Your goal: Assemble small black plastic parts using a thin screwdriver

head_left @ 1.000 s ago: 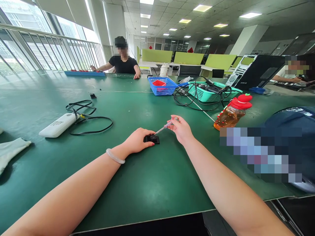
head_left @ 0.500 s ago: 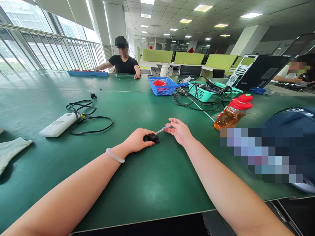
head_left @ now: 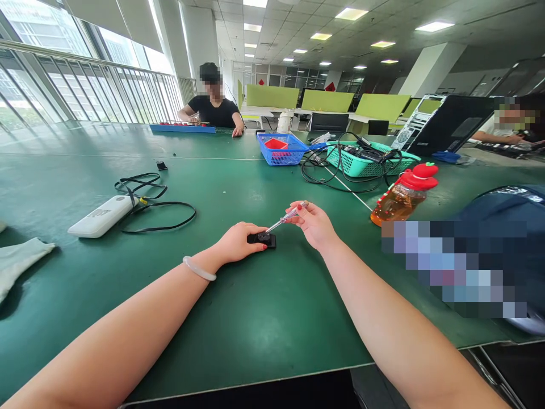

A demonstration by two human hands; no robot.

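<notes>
On the green table, my left hand [head_left: 239,241] grips a small black block-like device [head_left: 268,241] between thumb and fingers, holding it against the tabletop. My right hand [head_left: 314,224] pinches the clear handle of a thin screwdriver [head_left: 287,217]. The shaft slants down to the left, its tip at the top of the black device. Whether the tip sits in a screw is too small to tell.
Left of my hands lies a white power bank [head_left: 102,217] with a black cord [head_left: 170,228]. Ahead stand a blue basket [head_left: 281,158] and a teal basket [head_left: 351,166] with cables. A red-capped bottle [head_left: 398,199] and a dark bag [head_left: 506,216] are at right. Across the table sits a person [head_left: 215,111].
My right hand and the screwdriver's handle end have risen slightly, so the screwdriver stands a little steeper. My left hand stays put. Across the table, the person's blue tray has shifted right.
</notes>
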